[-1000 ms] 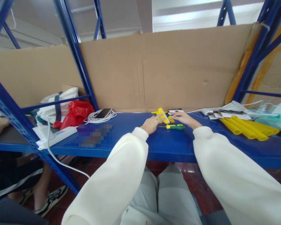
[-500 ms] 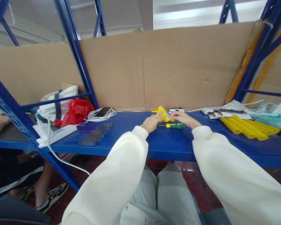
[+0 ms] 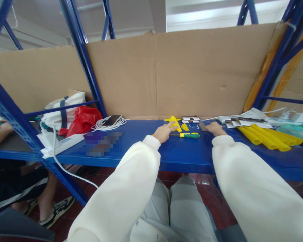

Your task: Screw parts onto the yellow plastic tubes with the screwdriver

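My left hand (image 3: 163, 132) is closed on a yellow plastic part (image 3: 176, 123) with several arms, its fingers at the near edge. To the right, my right hand (image 3: 216, 128) pinches one end of a flat grey-brown plate (image 3: 202, 126), held close to the blue tabletop. Between the hands lie a small yellow piece (image 3: 184, 127) and several tiny screw-like bits (image 3: 197, 126). A screwdriver (image 3: 190, 135) with a green and yellow handle rests in front of them, its shaft pointing at my left hand.
Small white-and-dark packets (image 3: 191, 119) lie behind the parts. Yellow tubes (image 3: 265, 137) sit at the right. At left are a phone (image 3: 112, 120) on a coiled white cable (image 3: 98, 126), a red bag (image 3: 81, 120) and a power strip (image 3: 65, 144). A cardboard panel (image 3: 192, 74) stands behind; another person's arm (image 3: 1, 134) shows far left.
My right hand has moved right, away from the yellow part, with the flat plate in its fingers. The small yellow piece and tiny bits are now uncovered. My left hand has barely moved.
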The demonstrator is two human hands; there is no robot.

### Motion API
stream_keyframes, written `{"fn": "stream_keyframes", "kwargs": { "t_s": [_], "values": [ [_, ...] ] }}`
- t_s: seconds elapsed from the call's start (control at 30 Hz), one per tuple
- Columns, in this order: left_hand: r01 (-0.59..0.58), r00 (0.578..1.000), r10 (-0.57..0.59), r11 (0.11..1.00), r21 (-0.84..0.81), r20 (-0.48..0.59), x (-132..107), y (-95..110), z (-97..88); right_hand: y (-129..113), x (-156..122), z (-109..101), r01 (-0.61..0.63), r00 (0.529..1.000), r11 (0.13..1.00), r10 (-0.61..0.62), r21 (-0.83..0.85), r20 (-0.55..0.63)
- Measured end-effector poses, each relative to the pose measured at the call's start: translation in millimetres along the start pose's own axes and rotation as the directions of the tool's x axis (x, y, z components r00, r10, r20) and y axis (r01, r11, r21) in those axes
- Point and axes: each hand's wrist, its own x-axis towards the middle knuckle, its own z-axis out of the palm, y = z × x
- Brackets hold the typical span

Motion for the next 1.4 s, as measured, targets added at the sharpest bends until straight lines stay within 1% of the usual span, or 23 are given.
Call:
{"fn": "stream_keyframes", "kwargs": {
  "t_s": [0.1, 0.23, 0.33, 0.4, 0.47, 0.5, 0.53, 0.57, 0.6, 0.63, 0.7, 0.77, 0.8, 0.83, 0.87, 0.9, 1.03, 1.2, 1.23, 1.27, 1.3, 1.33, 1.4],
  "values": [
    [-0.008, 1.000, 0.008, 1.000, -0.007, -0.006, 0, -1, 0.9, -4, -5, -2, -0.084, 0.994, 0.996, 0.087, -0.038, 0.066],
    [-0.015, 1.000, 0.015, 1.000, -0.013, -0.020, 0, -1, 2.4, -5, -12, -4, -0.051, 0.997, 0.996, 0.055, -0.074, 0.062],
    [-0.018, 1.000, 0.017, 1.000, -0.015, -0.025, 1, -1, 2.9, -7, -18, -4, -0.043, 0.998, 0.992, 0.047, -0.119, 0.034],
    [-0.018, 0.999, 0.017, 1.000, -0.015, -0.029, 1, -1, 3.7, -10, -22, -4, 0.021, 1.000, 0.991, -0.022, -0.134, 0.001],
    [-0.016, 0.999, 0.015, 1.000, -0.020, -0.041, 2, -1, 5.2, -16, -26, -3, 0.153, 0.987, 0.977, -0.159, -0.151, -0.030],
    [-0.015, 0.999, 0.013, 1.000, -0.026, -0.051, 2, -2, 6.3, -20, -28, -3, 0.235, 0.969, 0.959, -0.244, -0.161, -0.042],
    [-0.016, 0.998, 0.014, 0.999, -0.032, -0.063, 3, -2, 7.4, -24, -31, -2, 0.322, 0.941, 0.931, -0.335, -0.170, -0.052],
    [-0.022, 0.997, 0.019, 0.999, -0.039, -0.076, 3, -2, 8.6, -29, -34, -1, 0.414, 0.901, 0.893, -0.430, -0.177, -0.058],
    [-0.032, 0.996, 0.028, 0.998, -0.044, -0.090, 4, -3, 9.6, -34, -38, 0, 0.511, 0.847, 0.840, -0.528, -0.184, -0.062],
    [-0.045, 0.994, 0.040, 0.998, -0.048, -0.102, 4, -3, 10.6, -39, -42, 1, 0.607, 0.777, 0.772, -0.626, -0.191, -0.062],
    [-0.068, 0.991, 0.062, 0.996, -0.051, -0.114, 4, -3, 11.7, -49, -50, 4, 0.761, 0.620, 0.614, -0.783, -0.210, -0.045],
    [-0.084, 0.990, 0.077, 0.995, -0.055, -0.117, 4, -2, 11.8, -58, -58, 6, 0.850, 0.485, 0.476, -0.874, -0.225, -0.015],
    [-0.091, 0.989, 0.084, 0.994, -0.058, -0.118, 4, -1, 11.5, -62, -61, 6, 0.877, 0.435, 0.423, -0.901, -0.229, 0.002],
    [-0.099, 0.989, 0.091, 0.993, -0.061, -0.119, 4, 0, 11.1, -65, -64, 7, 0.894, 0.398, 0.384, -0.917, -0.231, 0.018],
    [-0.106, 0.988, 0.098, 0.992, -0.063, -0.120, 4, 0, 10.7, -67, -66, 7, 0.904, 0.376, 0.360, -0.926, -0.232, 0.031],
    [-0.113, 0.987, 0.104, 0.992, -0.064, -0.120, 5, 1, 10.4, -69, -67, 7, 0.908, 0.366, 0.348, -0.930, -0.232, 0.040],
    [-0.122, 0.988, 0.116, 0.991, -0.061, -0.104, 6, 0, 11.4, -68, -65, 8, 0.909, 0.367, 0.348, -0.929, -0.228, 0.043],
    [-0.151, 0.985, 0.147, 0.987, -0.049, -0.090, 7, -3, 14.3, -66, -62, 5, 0.916, 0.353, 0.339, -0.935, -0.212, 0.029],
    [-0.154, 0.985, 0.150, 0.987, -0.048, -0.085, 7, -4, 14.5, -66, -62, 4, 0.917, 0.357, 0.348, -0.934, -0.195, 0.012],
    [-0.153, 0.986, 0.149, 0.987, -0.047, -0.080, 7, -4, 14.5, -67, -62, 4, 0.913, 0.373, 0.371, -0.928, -0.168, -0.016],
    [-0.148, 0.987, 0.144, 0.988, -0.048, -0.076, 7, -5, 14.5, -67, -61, 3, 0.900, 0.413, 0.417, -0.909, -0.130, -0.054],
    [-0.141, 0.988, 0.137, 0.989, -0.049, -0.075, 7, -5, 14.6, -67, -59, 3, 0.870, 0.479, 0.487, -0.872, -0.079, -0.098],
    [-0.125, 0.989, 0.120, 0.991, -0.055, -0.081, 7, -6, 15.2, -67, -55, 5, 0.746, 0.664, 0.662, -0.729, 0.075, -0.166]
  ]
}}
